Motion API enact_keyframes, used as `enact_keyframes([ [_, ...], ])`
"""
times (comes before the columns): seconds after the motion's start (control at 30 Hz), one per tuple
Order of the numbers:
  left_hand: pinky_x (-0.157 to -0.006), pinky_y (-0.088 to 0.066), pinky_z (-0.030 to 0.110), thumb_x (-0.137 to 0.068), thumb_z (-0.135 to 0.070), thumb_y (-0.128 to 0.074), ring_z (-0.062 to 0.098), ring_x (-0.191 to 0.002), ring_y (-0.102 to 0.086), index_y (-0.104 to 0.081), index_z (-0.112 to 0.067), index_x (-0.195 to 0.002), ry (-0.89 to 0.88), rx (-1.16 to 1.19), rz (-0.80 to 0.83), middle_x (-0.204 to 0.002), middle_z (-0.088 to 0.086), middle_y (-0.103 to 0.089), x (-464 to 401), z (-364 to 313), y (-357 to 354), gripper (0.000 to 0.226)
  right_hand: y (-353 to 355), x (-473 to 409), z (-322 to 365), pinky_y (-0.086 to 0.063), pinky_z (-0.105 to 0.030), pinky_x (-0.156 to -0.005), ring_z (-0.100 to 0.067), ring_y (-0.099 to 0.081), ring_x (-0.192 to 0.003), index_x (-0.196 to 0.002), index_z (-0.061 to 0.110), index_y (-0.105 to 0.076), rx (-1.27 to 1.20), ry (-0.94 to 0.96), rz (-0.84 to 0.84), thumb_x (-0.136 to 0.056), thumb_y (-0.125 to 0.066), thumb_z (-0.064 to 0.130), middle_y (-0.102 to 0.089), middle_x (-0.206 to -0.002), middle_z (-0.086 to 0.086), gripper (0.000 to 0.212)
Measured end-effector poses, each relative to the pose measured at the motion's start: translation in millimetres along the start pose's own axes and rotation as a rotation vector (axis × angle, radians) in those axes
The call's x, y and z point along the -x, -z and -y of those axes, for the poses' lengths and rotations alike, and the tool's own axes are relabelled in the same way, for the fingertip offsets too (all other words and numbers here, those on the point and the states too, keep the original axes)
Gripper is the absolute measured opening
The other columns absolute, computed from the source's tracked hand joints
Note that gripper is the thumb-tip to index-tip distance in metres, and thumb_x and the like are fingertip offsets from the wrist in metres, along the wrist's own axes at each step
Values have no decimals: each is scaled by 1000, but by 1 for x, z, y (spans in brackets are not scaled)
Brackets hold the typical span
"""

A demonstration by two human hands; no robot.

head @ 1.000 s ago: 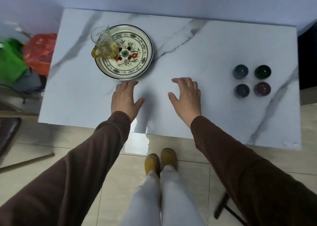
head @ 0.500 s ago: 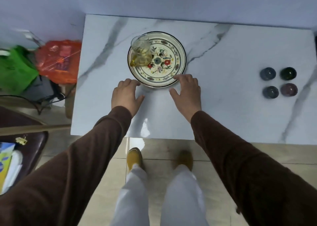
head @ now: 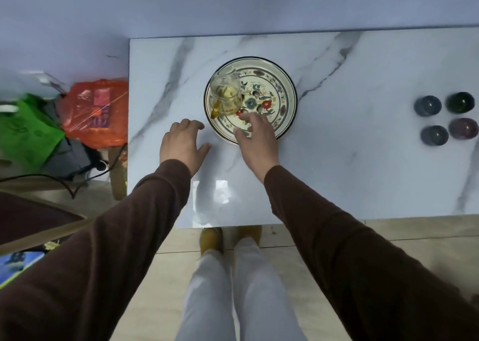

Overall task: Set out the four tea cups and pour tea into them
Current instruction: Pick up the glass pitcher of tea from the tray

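The right hand (head: 255, 138) is reaching over the near rim of the patterned tray (head: 285, 86), fingers spread and holding nothing. The left hand (head: 182, 146) is resting flat on the bench (head: 337, 172) just beside the tray's near-left edge, also spread and empty. The glass pitcher (head: 225, 94) is standing upright on the left part of the tray, with pale yellow tea in it and its amber handle (head: 215, 108) pointing toward the person. The four tea cups (head: 445, 119) are sitting in a tight square near the right edge of the bench, well apart from the tray.

The step in hand appears to be a reach toward the pitcher or tray (which of the two cannot be told). For a clean result:

- The cups are likely needing to be spread out before any pouring.
- The pitcher is best taken by its handle and kept upright while it is being carried.
- The left hand is well placed for steadying the tray.
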State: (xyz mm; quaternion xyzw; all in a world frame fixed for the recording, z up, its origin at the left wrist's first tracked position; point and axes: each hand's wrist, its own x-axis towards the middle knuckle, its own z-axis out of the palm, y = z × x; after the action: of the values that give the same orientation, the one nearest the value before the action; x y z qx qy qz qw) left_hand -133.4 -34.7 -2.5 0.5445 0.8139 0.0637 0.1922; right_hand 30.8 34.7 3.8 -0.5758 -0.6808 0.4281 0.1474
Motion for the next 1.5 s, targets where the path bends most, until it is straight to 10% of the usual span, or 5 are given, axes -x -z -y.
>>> enact_keyframes([
  [0.3,-97,-43,42,-87,-34,-63,30,-119,-48,-55,-16,-126,-49,-3,48,-123,7,-58,-38,37,-1,43,-71,-31,24,-45,-40,-105,-18,-55,-119,-126,20,-60,-583,-345,-7,-98,-59,33,-56,-132,-2,31],
  [0.57,-94,-45,41,-88,-33,-63,29,-117,-50,-56,-17,-125,-92,-1,43,-122,6,-59,-62,52,-8,41,-104,-54,30,-51,-20,-64,-12,-64,-83,-107,17,-54,-954,-442,-63,-103,-50,22,-59,-94,4,8],
  [0.8,-96,-43,43,-88,-30,-62,31,-118,-49,-56,-14,-126,-132,39,48,-123,8,-59,-69,42,-8,41,-91,-51,15,-47,-38,-85,-15,-50,-84,-107,13,-54,-680,-409,-202,-106,-39,31,-53,-88,5,24],
  [1.1,-97,-41,43,-86,-31,-63,31,-117,-47,-56,-15,-124,-209,36,86,-124,8,-57,-59,-11,4,42,-14,-11,1,-38,-21,-64,-1,-44,-65,-83,31,-47,-591,-292,-229,-106,-38,30,-46,-74,15,25],
  [1.5,-93,-43,40,-84,-29,-66,35,-115,-52,-61,-12,-121,-364,-1,149,-121,13,-62,-5,-164,-19,41,132,90,-85,-32,-33,-65,-13,-36,-66,-79,16,-40,-473,-293,-356,-104,-40,31,-37,-68,3,30],
])
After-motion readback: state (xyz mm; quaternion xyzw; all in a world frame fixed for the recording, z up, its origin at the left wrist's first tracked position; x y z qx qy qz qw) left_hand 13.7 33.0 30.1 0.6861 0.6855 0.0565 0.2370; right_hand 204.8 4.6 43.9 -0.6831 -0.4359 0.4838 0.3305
